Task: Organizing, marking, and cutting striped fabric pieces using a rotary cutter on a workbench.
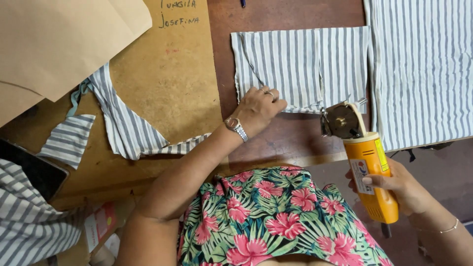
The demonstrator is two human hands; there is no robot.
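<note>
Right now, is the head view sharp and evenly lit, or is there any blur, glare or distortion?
Head view: sharp and softly lit, with no strong glare; the left hand on the striped fabric piece and the right hand holding the orange rotary cutter are crisp; the table edge bows slightly, which hints at wide-angle distortion.

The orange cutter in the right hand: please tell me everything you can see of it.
The cutter is a handheld electric tool with an orange plastic body and a printed label on its side. At its front sits a round metal blade behind a cream guard, with a small metal foot below. The right hand grips the body near the rear. The blade end rests at the lower edge of the striped cloth, which the left hand presses flat on the table.
</note>
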